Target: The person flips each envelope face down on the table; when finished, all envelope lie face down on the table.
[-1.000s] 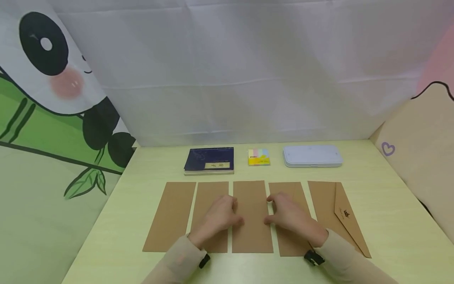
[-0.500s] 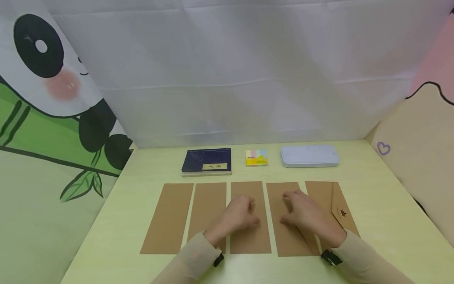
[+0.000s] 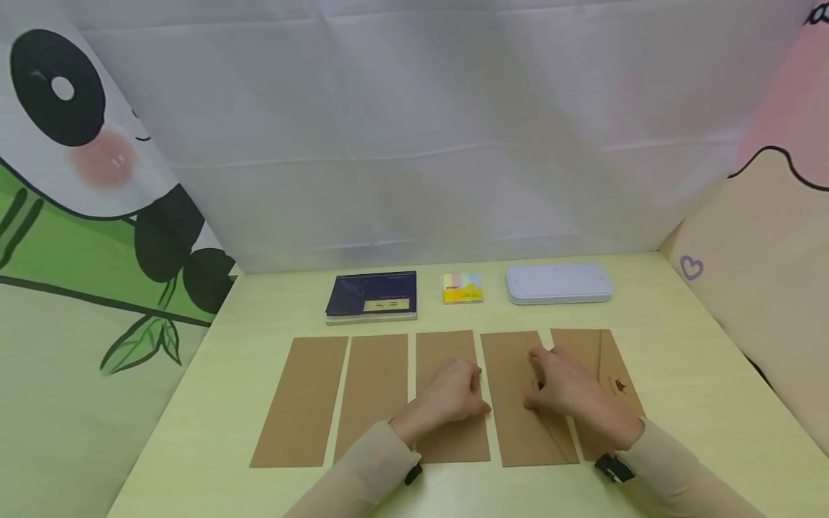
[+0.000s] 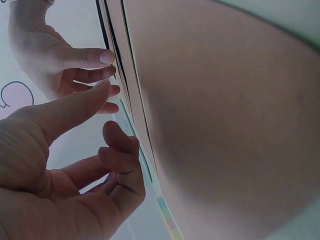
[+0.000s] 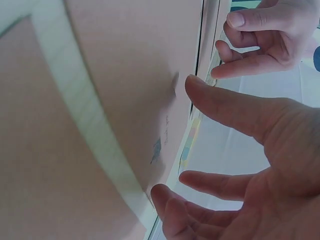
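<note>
Several brown paper envelopes lie upright in a row. My left hand (image 3: 447, 397) hovers over the middle envelope (image 3: 443, 347), fingertips at its right edge. Over the fourth envelope (image 3: 508, 388) is my right hand (image 3: 576, 392), its palm overlapping the rightmost envelope (image 3: 576, 347). A small crown print and lettering show on the fourth envelope (image 5: 142, 95) in the right wrist view. In the left wrist view, the fingers of my left hand (image 4: 75, 165) are loosely bent with nothing between them. Thumb and fingers of my right hand (image 5: 280, 145) are spread apart, holding nothing.
Behind the row are a dark blue book (image 3: 372, 291), a pad of sticky notes (image 3: 463, 288) and a pale tin case (image 3: 558, 283). Two more envelopes, the leftmost (image 3: 301, 399) and second (image 3: 372, 381), lie left. A white cloth (image 3: 421, 144) hangs behind the table (image 3: 214, 432).
Both hands have moved right along the row, the left one from the second envelope's right side to the middle one. The envelopes keep their places as the head view shifts slightly.
</note>
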Motion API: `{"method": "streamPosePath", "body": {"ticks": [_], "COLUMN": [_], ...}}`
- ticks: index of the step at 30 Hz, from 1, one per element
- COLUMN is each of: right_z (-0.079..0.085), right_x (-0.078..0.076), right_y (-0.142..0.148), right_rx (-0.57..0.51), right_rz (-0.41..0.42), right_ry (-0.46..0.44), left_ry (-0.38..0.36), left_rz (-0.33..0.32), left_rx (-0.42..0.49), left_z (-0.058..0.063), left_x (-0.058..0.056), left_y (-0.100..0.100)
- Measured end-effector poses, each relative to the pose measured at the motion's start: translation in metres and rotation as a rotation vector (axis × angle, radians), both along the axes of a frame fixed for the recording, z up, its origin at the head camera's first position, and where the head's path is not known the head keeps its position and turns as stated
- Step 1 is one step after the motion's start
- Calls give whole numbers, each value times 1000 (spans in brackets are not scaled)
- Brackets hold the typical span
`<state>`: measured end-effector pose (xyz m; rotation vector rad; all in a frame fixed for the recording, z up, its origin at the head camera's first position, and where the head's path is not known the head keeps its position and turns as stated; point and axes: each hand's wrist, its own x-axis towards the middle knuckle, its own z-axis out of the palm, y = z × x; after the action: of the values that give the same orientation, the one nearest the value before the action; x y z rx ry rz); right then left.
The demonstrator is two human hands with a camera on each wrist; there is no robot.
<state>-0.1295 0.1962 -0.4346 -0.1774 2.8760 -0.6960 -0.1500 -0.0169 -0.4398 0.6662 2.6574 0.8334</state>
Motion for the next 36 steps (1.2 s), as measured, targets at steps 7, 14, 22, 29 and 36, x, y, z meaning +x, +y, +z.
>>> {"method": "streamPosePath", "body": {"ticks": [7,14,22,29,36], "right_z": [-1,-2,-2,0,0], "right_x": [-1,-2,-3,-5,-5], "right_y": [1,1,1,2,2], "right_rx": [19,30,6,-7,-38], "right_rz": [-1,-22,-71,-80,-120], "right_ry": [3,-11,-41,-57,-96], "left_ry": [-12,-6,6,16,31], "left_rz": [-38,-58,-44,-43,-50], "left_rx": [-24,-51,-70,-45,-57], "left_z": [-3,-10,-10,-11,-10], "left_x": [0,1,2,2,2], "left_y": [8,12,16,16,16]}}
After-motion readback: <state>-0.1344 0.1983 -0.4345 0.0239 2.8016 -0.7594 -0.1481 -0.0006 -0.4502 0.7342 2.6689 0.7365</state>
